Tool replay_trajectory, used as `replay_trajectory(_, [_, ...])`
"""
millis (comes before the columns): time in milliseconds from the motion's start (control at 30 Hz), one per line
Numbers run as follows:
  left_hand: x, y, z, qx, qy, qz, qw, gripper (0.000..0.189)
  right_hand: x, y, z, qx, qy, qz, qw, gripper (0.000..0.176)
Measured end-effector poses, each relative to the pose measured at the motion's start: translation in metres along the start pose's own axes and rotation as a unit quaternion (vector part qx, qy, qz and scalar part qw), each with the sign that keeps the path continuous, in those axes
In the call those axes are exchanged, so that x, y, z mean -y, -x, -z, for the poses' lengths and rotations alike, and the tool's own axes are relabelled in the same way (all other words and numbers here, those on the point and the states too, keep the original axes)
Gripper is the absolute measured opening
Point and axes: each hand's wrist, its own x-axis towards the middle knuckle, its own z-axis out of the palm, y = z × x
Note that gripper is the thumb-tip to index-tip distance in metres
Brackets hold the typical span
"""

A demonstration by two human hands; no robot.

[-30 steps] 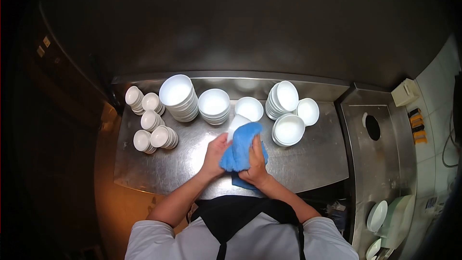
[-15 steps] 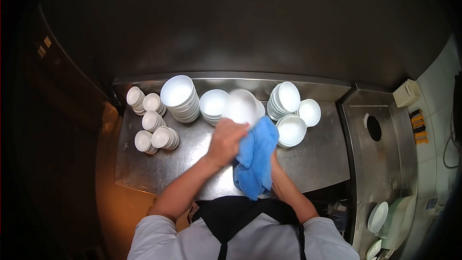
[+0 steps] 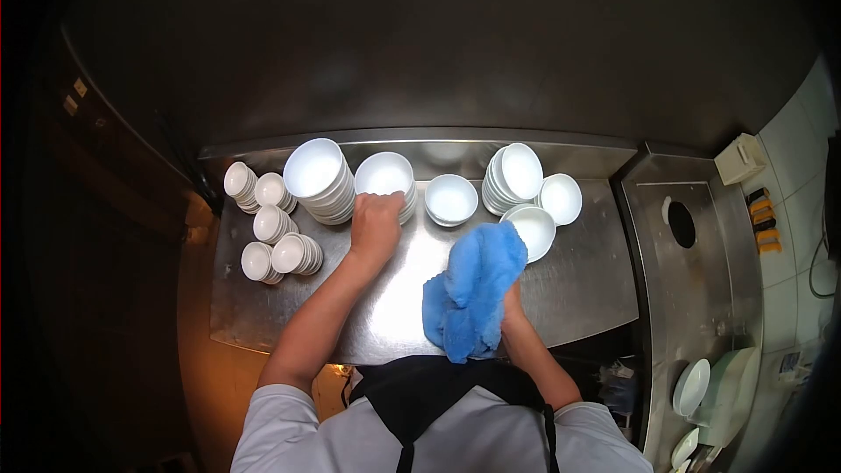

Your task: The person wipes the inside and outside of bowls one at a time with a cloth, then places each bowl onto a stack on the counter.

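Observation:
My left hand [image 3: 377,229] is closed on the near rim of a white bowl [image 3: 384,172] that sits on top of a short stack. In my right hand [image 3: 512,308] is a fluffy blue cloth [image 3: 477,285], bunched up and hanging over the counter; it hides most of the fingers. A smaller white bowl [image 3: 451,199] stands between the two hands, farther back. Just beyond the cloth is another white bowl [image 3: 533,232], partly covered by it.
A tall bowl stack [image 3: 315,171] rises left of my left hand, with several stacks of small cups [image 3: 272,223] beyond. More bowls [image 3: 519,172] stand at the back right of the steel counter [image 3: 578,285]. A steel sink unit [image 3: 701,298] adjoins on the right.
My left hand has moved left with the white bowl and set it onto the short stack. The smaller bowl behind is now uncovered. The cloth has shifted slightly right in my right hand.

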Motion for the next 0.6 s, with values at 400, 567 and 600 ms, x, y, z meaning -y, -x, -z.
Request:
replay_trajectory(400, [-0.049, 0.003, -0.049, 0.083, 0.134, -0.105, 0.982, 0.022, -0.012, 0.007, 0.014, -0.034, -0.053, 0.003, 0.998, 0.043])
replay_trajectory(567, [-0.038, -0.001, -0.079, 0.219, 0.037, -0.071, 0.972, 0.016, -0.007, 0.018, 0.016, -0.032, 0.004, 0.016, 0.999, 0.042])
replay_trajectory(600, [-0.040, -0.002, -0.077, 0.239, 0.053, -0.056, 0.968, 0.018, -0.005, 0.021, 0.016, -0.034, 0.010, 0.017, 0.999, 0.041])
